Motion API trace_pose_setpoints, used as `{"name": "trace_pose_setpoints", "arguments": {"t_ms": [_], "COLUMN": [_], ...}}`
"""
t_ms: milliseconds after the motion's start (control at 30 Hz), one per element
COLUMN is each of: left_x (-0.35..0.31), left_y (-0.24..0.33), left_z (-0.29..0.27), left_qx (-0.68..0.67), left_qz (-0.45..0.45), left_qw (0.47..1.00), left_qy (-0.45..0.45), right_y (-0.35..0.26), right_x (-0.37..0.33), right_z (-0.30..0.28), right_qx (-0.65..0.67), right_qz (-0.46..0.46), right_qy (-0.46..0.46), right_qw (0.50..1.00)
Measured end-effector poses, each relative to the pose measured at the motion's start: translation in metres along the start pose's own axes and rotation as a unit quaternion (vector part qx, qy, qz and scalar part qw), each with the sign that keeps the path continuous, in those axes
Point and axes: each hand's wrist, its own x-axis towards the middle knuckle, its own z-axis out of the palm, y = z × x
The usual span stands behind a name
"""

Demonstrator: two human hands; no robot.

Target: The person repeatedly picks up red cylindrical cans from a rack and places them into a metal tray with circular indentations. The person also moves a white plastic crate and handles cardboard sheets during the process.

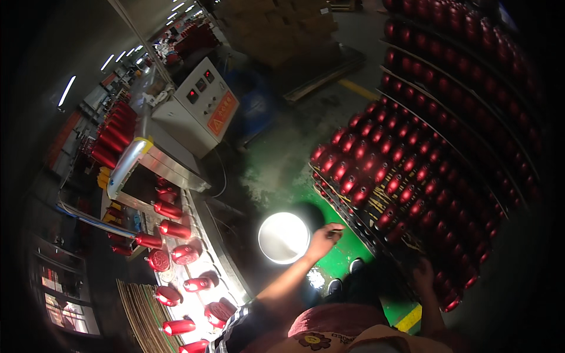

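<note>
My left hand [325, 241] is held out over the floor, beside a white round bucket [284, 237]. Its fingers are curled together around something small and dark that I cannot make out. Lower right, my right hand [422, 275] is in shadow at the near edge of a stack of red bottles [381, 170]. These glossy, rounded bottles have small necks and lie in rows on dark layered sheets. Whether the right fingers grip one of them is too dark to tell.
To the left, more red bottles [175, 229] lie on a brightly lit conveyor, below a metal hood [170, 162] and a grey control box [203, 106]. Flat cardboard sheets [138, 312] stand beside it. Cartons [276, 29] are piled at the back, and tall bottle stacks [459, 76] rise at right.
</note>
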Motion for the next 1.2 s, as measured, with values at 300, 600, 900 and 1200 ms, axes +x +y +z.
{"name": "trace_pose_setpoints", "arguments": {"t_ms": [300,600,900,1200], "left_x": [-0.044,-0.071,-0.088,-0.094], "left_y": [-0.064,-0.092,-0.091,-0.149], "left_z": [0.156,0.224,0.438,0.474], "left_qx": [0.036,0.147,0.370,0.360], "left_qz": [-0.076,0.017,0.192,0.228], "left_qw": [0.976,0.932,0.833,0.862], "left_qy": [-0.202,-0.329,-0.365,-0.273], "right_y": [0.154,0.092,0.167,0.233], "right_x": [-0.121,-0.199,-0.170,-0.160], "right_z": [-0.116,-0.101,-0.157,-0.177], "right_qx": [-0.046,-0.160,-0.210,-0.202], "right_qz": [-0.157,-0.055,0.181,0.114], "right_qy": [0.129,0.337,0.413,0.363], "right_qw": [0.978,0.926,0.868,0.902]}}
